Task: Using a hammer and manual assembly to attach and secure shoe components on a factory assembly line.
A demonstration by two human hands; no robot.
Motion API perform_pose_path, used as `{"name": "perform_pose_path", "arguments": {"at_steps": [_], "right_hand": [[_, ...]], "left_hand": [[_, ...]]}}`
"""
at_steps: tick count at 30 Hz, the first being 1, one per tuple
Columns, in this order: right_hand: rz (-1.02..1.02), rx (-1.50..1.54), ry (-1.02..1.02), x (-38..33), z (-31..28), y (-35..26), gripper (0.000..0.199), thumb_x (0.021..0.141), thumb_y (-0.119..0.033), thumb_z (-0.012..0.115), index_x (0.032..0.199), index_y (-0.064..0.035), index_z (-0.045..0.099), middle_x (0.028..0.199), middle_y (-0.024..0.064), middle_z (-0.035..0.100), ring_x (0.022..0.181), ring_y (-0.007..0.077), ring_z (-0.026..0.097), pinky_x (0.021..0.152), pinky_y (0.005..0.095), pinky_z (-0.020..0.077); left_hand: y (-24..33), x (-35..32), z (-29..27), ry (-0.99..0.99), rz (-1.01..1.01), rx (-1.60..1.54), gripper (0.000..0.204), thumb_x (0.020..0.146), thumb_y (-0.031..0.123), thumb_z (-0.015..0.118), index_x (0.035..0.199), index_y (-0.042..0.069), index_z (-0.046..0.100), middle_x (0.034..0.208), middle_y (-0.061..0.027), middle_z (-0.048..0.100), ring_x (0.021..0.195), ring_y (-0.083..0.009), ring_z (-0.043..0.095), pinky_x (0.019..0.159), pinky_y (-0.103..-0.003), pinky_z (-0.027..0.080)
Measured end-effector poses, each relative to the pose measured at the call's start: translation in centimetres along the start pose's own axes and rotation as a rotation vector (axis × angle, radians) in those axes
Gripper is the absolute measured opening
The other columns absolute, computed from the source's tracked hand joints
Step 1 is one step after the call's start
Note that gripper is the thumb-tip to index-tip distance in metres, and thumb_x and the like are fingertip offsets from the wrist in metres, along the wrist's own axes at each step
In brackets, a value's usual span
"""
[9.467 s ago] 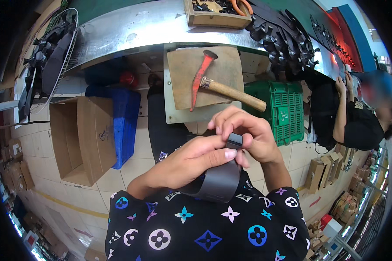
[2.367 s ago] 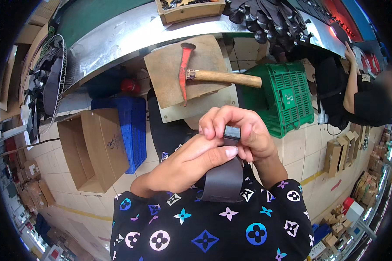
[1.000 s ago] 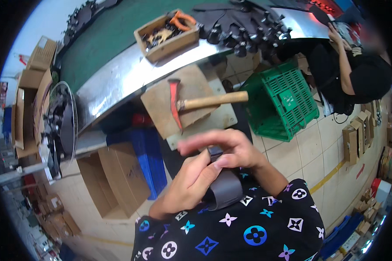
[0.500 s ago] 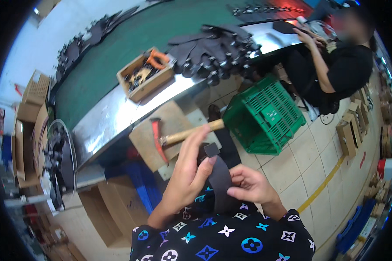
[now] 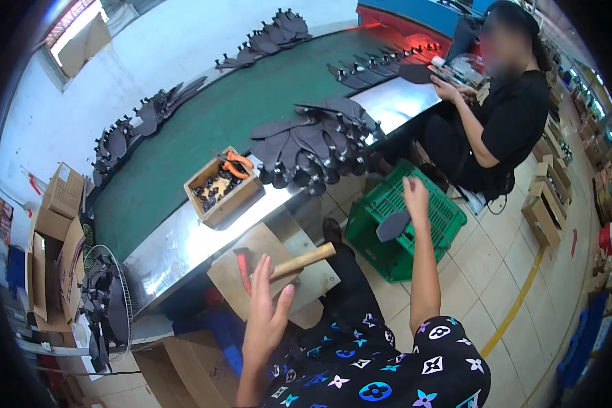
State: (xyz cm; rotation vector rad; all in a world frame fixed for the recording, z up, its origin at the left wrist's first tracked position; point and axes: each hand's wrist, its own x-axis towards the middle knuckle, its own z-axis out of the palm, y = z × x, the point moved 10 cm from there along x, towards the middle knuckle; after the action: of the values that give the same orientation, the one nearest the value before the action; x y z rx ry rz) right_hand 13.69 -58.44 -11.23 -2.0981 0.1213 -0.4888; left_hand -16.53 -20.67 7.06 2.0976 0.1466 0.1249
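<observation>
My left hand [image 5: 266,314] is open, fingers stretched and thumb apart, in front of a hammer with a red head [image 5: 243,270] and wooden handle [image 5: 307,260]. The hammer lies on a worn board [image 5: 228,289]; my fingers overlap it in view, and nothing is in that hand. My right hand [image 5: 417,198] reaches out over a green plastic crate [image 5: 425,253]. Its fingers look loosely bent and apart. A dark grey, sole-shaped flat piece [image 5: 393,226] shows at the crate's opening, just below and left of that hand, apart from the fingertips.
On the green-topped bench [image 5: 204,122] lies a heap of dark flat pieces [image 5: 306,143]. A wooden box [image 5: 217,216] holds small black parts and orange-handled pliers [image 5: 236,163]. Another person [image 5: 517,102] sits at right. A wire basket [image 5: 109,306] and cardboard boxes [image 5: 64,197] stand left.
My right hand has moved from my lap out to the crate, and the dark piece has gone there too. My left hand has let go of it and shifted left. The view has tilted up.
</observation>
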Motion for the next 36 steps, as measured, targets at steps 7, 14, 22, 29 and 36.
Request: {"name": "perform_pose_path", "arguments": {"at_steps": [7, 14, 22, 29, 36], "right_hand": [[-0.278, -0.337, -0.177, 17.0, 10.9, -18.2, 0.048, 0.089, -0.037, 0.063, 0.115, 0.0039, 0.06, 0.113, 0.0287, 0.063, 0.104, 0.0447, 0.062, 0.088, 0.0474, 0.0506], [-1.227, -0.301, -0.026, -0.5, 9.1, -44.1, 0.015, 0.077, 0.002, 0.06, 0.091, 0.0017, 0.055, 0.091, 0.0194, 0.059, 0.089, 0.0362, 0.061, 0.081, 0.0412, 0.0513], [-1.414, 0.469, -0.641, -12.4, 9.6, -51.0, 0.032, 0.089, -0.006, 0.066, 0.12, -0.0102, 0.067, 0.113, 0.0117, 0.07, 0.1, 0.025, 0.066, 0.083, 0.0356, 0.0555], [-0.772, -0.515, -0.391, 11.4, 25.3, -30.4, 0.036, 0.089, -0.026, 0.067, 0.11, 0.0014, 0.059, 0.115, 0.0243, 0.058, 0.102, 0.0449, 0.062, 0.087, 0.0492, 0.0527], [-1.576, -0.115, -0.169, -9.8, 18.7, -49.6, 0.022, 0.078, 0.0, 0.06, 0.1, 0.0001, 0.058, 0.099, 0.0152, 0.062, 0.097, 0.0295, 0.064, 0.084, 0.0371, 0.0541]], "left_hand": [[0.5, -0.3, -4.0, 0.117, 0.02, -0.034, 0.055, 0.101, 0.024, 0.054, 0.144, -0.006, 0.038, 0.154, -0.0233, 0.033, 0.139, -0.0343, 0.04, 0.114, -0.039, 0.032], [5.6, 1.1, -13.0, 0.591, 0.267, 0.725, 0.078, 0.08, 0.012, 0.075, 0.146, 0.001, 0.036, 0.157, -0.0207, 0.027, 0.148, -0.0395, 0.019, 0.119, -0.053, 0.019], [1.0, 7.8, -22.3, 0.558, 0.34, 1.106, 0.055, 0.066, 0.009, 0.077, 0.118, 0.006, 0.058, 0.105, -0.0135, 0.064, 0.106, -0.0325, 0.061, 0.111, -0.042, 0.038], [-17.3, -4.8, -50.7, 0.737, -0.504, 1.311, 0.107, 0.07, 0.046, 0.082, 0.151, 0.0, 0.029, 0.147, -0.0198, 0.047, 0.133, -0.0356, 0.048, 0.109, -0.048, 0.037], [-24.4, -12.0, -50.9, 0.686, -1.136, 1.558, 0.117, 0.078, 0.078, 0.055, 0.154, -0.003, 0.018, 0.159, -0.0245, 0.025, 0.149, -0.038, 0.02, 0.118, -0.058, 0.013]]}}
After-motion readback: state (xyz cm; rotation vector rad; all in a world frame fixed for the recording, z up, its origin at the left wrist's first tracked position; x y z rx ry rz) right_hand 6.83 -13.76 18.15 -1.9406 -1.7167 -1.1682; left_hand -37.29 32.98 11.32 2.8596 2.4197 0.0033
